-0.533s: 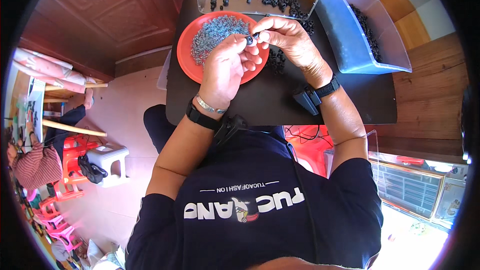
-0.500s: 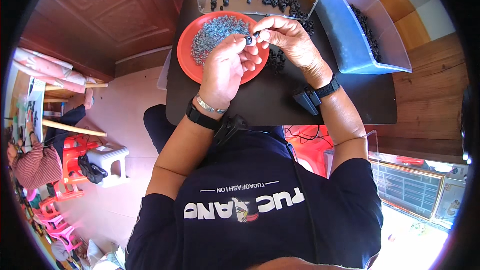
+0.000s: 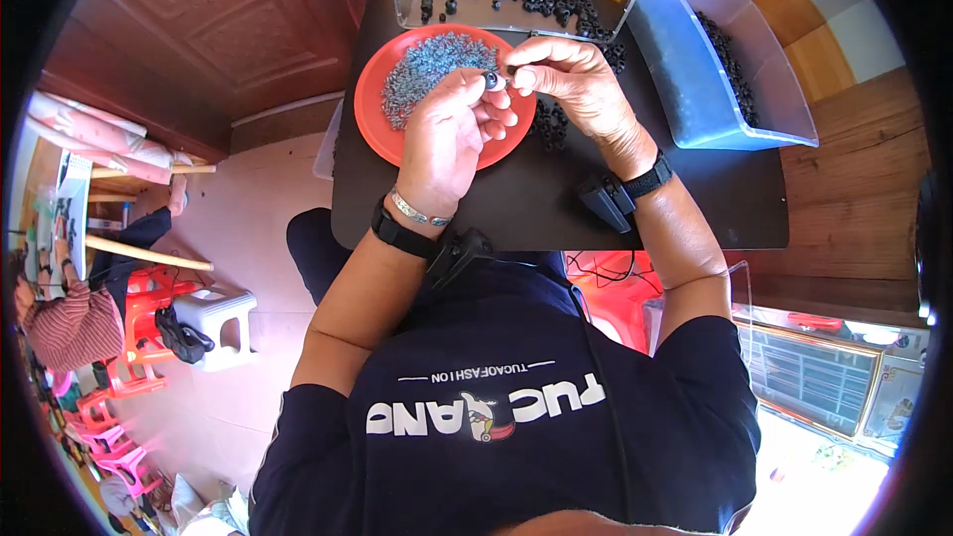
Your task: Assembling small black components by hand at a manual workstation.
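Above a red plate (image 3: 372, 129), my left hand (image 3: 447, 129) pinches a small round black plastic part (image 3: 490, 80) between thumb and forefinger. Its other fingers are loosely curled. Just to the right, my right hand (image 3: 576, 84) is closed in a pinch on a tiny dark piece (image 3: 511, 70), whose kind I cannot make out. The two pinches are almost touching. A heap of small silvery metal pieces (image 3: 427, 65) fills much of the plate. Loose black parts (image 3: 549, 124) lie on the dark table (image 3: 695, 199) under and beside my right hand.
A clear bin (image 3: 399, 0) with many black parts stands at the table's far side. To the right is a translucent bluish bin (image 3: 685, 89) holding more black parts. Stools (image 3: 223, 323) and a seated person (image 3: 74, 323) are at the left.
Both hands stay over the plate with nearly the same pinches. The black part in my left fingers has shifted very slightly left.
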